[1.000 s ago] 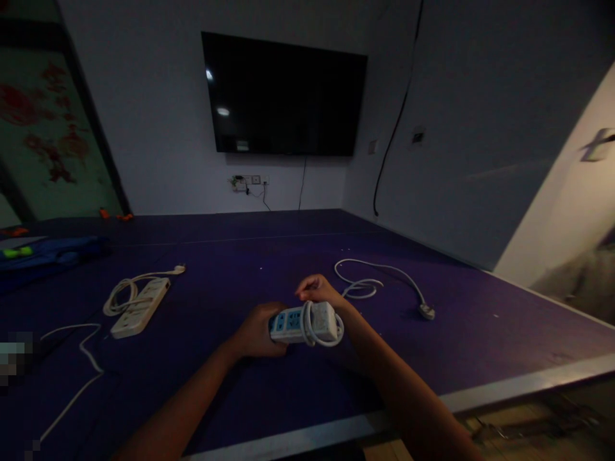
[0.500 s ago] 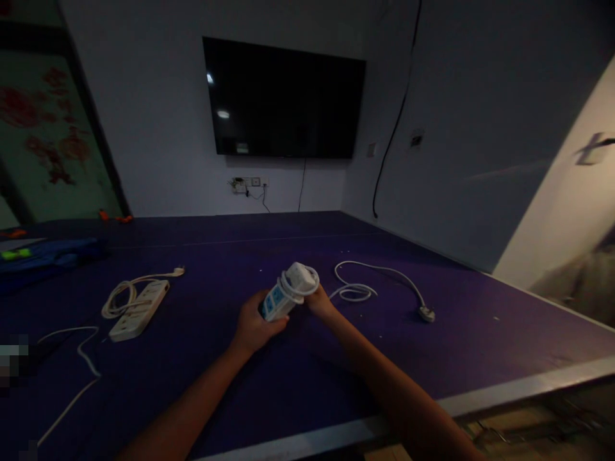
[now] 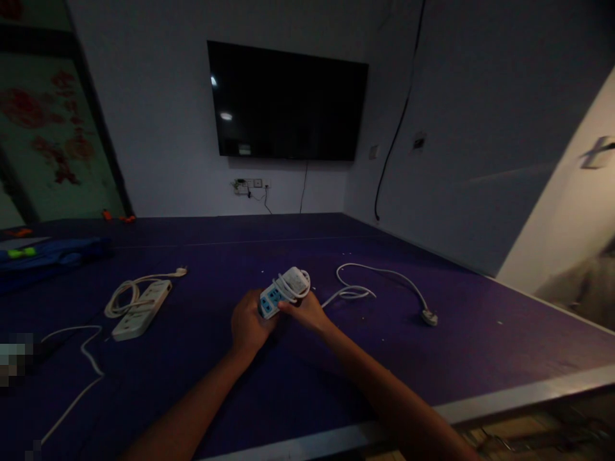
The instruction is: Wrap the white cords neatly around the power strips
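A white power strip with blue sockets is held above the purple tabletop, tilted up toward the right. My left hand is closed around its lower left end. My right hand grips its right side, with the thumb lying by the blue sockets; the other fingers are hidden behind. White cord is wound in loops around the strip's upper end. From my right hand the rest of the cord runs over the table in loose curls to a plug on the right.
A second white power strip lies at left with its cord coiled across it. A thin white cable trails at far left. Blue fabric lies at the back left. The table's pale front edge runs below my arms.
The held power strip has turned so its socket face shows more, and dropped slightly. My right hand has come round its near side, its thumb now at the sockets. My left thumb no longer shows.
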`<state>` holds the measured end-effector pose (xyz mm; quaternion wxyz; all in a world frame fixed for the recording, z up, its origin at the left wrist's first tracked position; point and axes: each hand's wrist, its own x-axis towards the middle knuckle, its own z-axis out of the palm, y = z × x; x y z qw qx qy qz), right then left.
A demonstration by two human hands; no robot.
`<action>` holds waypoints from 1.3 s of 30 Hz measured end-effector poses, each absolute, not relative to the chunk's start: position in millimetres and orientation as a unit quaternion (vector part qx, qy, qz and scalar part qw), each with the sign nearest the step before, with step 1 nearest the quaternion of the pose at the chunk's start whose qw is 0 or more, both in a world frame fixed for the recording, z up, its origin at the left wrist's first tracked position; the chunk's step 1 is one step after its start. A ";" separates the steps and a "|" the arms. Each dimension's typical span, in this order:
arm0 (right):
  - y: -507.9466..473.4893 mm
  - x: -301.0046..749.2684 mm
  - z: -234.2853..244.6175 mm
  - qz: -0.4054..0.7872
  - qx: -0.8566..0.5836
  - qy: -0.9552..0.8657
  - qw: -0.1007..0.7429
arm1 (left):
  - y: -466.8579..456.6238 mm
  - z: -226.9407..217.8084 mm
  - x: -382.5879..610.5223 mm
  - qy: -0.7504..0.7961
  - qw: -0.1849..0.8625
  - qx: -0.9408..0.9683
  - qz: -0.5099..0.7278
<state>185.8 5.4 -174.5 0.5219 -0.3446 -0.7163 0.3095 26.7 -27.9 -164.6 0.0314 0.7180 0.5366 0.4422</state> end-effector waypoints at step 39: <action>-19.4 187.5 -139.3 0.381 -0.297 -0.721 0.496 | -31.7 -147.8 30.0 0.428 0.500 0.550 0.514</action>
